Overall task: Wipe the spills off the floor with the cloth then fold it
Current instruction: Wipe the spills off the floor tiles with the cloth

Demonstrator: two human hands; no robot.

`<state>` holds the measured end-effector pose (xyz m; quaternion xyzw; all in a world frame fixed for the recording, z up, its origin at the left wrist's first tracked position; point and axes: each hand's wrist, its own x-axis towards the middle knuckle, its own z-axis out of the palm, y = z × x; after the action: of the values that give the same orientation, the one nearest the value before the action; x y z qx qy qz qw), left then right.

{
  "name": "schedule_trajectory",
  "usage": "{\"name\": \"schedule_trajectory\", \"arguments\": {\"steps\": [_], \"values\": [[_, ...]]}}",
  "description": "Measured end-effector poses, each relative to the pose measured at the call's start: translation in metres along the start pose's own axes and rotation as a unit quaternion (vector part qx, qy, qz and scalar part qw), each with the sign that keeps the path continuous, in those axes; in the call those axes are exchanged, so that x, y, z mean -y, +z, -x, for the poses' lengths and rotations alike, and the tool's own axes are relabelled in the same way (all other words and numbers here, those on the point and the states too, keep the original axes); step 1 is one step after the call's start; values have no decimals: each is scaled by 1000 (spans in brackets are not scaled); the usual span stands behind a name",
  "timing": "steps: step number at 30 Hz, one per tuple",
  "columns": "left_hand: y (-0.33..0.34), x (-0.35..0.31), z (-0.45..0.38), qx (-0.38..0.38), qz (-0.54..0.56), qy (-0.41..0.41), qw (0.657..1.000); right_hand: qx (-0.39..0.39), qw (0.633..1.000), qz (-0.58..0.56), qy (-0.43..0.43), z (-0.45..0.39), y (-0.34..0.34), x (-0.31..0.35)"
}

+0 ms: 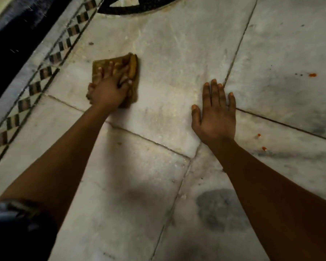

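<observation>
Looking down from the head camera at a pale marble floor (177, 59) crossed by dark joints; both bare forearms reach forward into view.

Left hand (109, 87) lies on top of a brown cloth (134, 72), fingers spread and bent over it, pressing it to the floor; the hand is blurred, so the exact grasp is hard to read, though the thumb side seems to bunch a fold of fabric. Cloth sits flat on the slab at upper left of centre, near the chequered border (51, 59), with a thicker rolled ridge along its right edge; the part under the palm is hidden.

Right hand (215, 117) is released, palm down and flat on the floor, fingers straight and close together, thumb out to the left; fingertips lie just beside a diagonal joint; it holds nothing and is well apart from the cloth.

Spills: a small orange-red spot (312, 74) far right on the next slab, with a few dark specks just left of it; two more orange drops (259, 135) and (264, 148) lower on the right, near the right forearm; all lie well apart from the cloth.

Elsewhere: a black inlaid arc (139, 5) at top centre; a dark band (13, 34) beyond the border at upper left; a grey smudge (220, 208) on the slab at lower centre; a dark sleeve (17, 223) at the bottom left corner.
</observation>
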<state>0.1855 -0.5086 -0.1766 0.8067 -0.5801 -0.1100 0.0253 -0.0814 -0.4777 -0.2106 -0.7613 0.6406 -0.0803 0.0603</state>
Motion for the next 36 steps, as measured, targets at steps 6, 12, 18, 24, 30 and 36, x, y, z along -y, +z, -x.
{"name": "schedule_trajectory", "arguments": {"steps": [6, 12, 18, 24, 30, 36], "values": [[0, -30, 44, -25, -34, 41, 998, 65, 998, -6, 2, -3, -8, -2], [-12, -59, 128, -8, -44, 45, 998, 233, 959, -162, 12, 3, -52, -14], [-28, -82, 184, 24, 220, -25, 975, 250, 944, -215, 15, 91, -107, -54], [-72, -149, 243, 119, 511, -40, 850, 238, 942, -224, 81, 152, -179, -113], [-155, -233, 272, 216, 495, 80, 838, 143, 926, -329, 122, 171, -250, -137], [-230, -292, 284, 246, 382, 168, 875, 67, 899, -415, 123, 177, -304, -141]]}}
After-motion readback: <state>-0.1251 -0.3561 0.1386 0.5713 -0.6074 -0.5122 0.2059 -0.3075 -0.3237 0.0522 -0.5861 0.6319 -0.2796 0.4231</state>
